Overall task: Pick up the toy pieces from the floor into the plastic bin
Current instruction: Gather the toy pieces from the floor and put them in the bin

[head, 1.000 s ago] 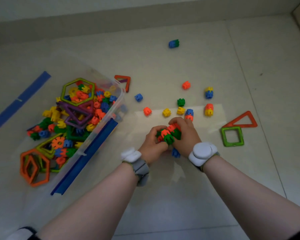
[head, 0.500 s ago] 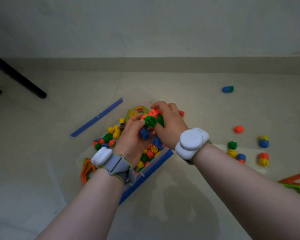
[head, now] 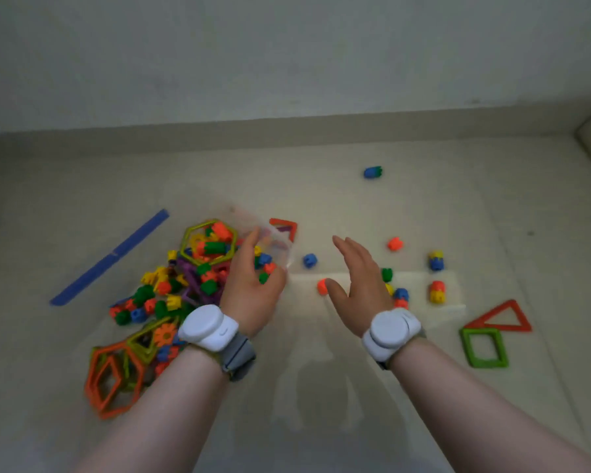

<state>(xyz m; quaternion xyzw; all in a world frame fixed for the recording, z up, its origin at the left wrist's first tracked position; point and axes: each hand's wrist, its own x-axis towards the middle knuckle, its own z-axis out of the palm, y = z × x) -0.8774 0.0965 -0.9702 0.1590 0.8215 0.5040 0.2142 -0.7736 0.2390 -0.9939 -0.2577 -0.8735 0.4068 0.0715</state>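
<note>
Both hands are open and hold nothing. The left hand is over the right edge of the clear plastic bin, left of the middle. The right hand hovers above little coloured toy blocks on bare beige floor.

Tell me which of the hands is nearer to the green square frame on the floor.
Right. The right hand hovers open left of the green square frame; the left hand is farther left, at the plastic bin.

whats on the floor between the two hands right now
In the head view, a blue toy piece and an orange one lie between the left hand and right hand.
</note>
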